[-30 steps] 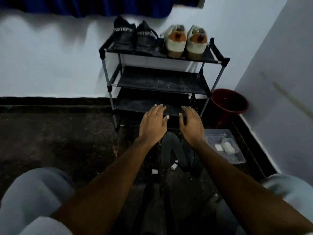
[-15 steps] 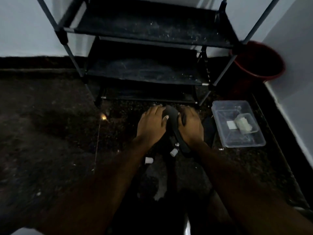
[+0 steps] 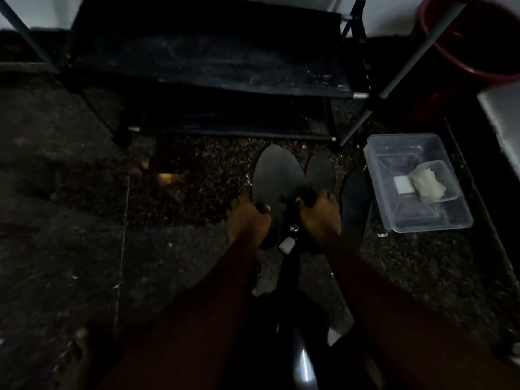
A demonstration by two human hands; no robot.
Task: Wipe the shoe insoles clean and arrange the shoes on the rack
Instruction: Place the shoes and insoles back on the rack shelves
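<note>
**Hands pull apart, one insole each**

Both hands sat close together on one dark pile half a second ago; now they are apart, and the pile has spread out like a fan. The left hand grips a big dark insole low down, with its thumb on top. The right hand curls round the lower part of a second insole. The two insoles touch side by side, and their toe ends point at the shoe rack. I cannot tell if they are up off the floor.

A small white cap shows between the wrists. A third insole lies flat just right of the right hand — right beside a clear plastic tub. Inside the tub are a pale crumpled cloth and a small white block. The rack stands just past the insoles, and its low shelves look dusty. A red bucket sits behind the rack's right legs.
</note>
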